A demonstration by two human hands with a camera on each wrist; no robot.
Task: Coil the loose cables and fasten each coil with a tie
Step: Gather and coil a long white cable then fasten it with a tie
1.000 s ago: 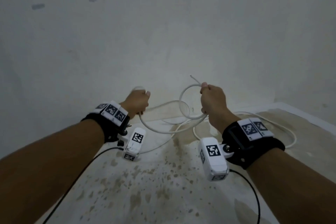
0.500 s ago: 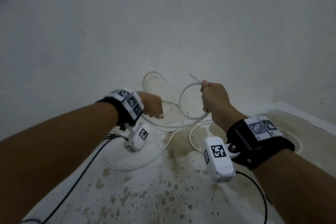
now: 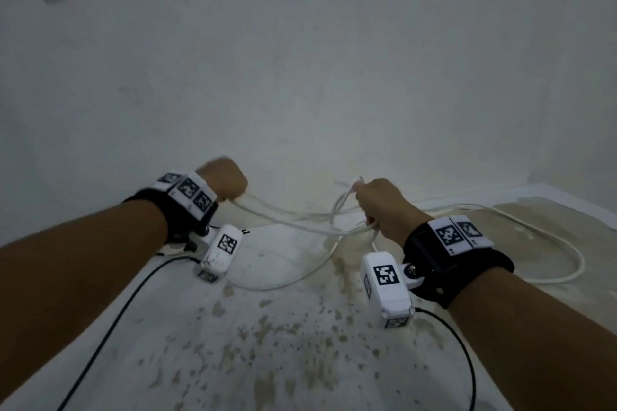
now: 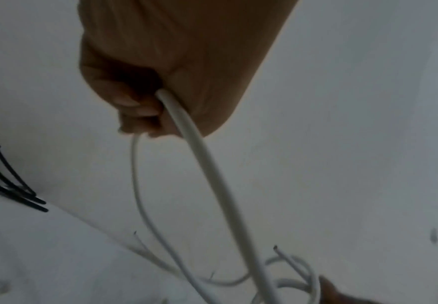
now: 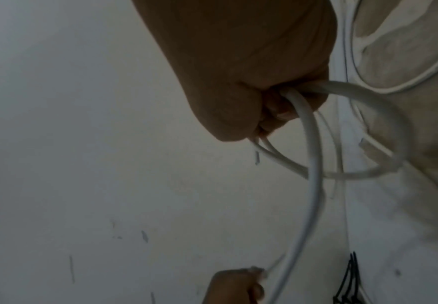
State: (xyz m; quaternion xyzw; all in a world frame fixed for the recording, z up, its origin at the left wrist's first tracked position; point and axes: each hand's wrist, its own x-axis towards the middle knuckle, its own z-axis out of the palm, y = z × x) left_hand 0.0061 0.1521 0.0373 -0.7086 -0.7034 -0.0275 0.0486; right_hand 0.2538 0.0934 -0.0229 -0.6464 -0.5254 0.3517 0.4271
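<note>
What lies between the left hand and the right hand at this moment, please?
A sagging span of the white cable joins the left hand to the right hand; the head view shows it.

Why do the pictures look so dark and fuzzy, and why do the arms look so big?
Head view: dim, grey light; the wide lens stretches the forearms at the edges, and the left hand is motion-smeared. Left wrist view: soft focus, the thin white cable blurs towards the bottom. Right wrist view: the right hand is a dark, shadowed shape against the pale wall, with grainy noise.
</note>
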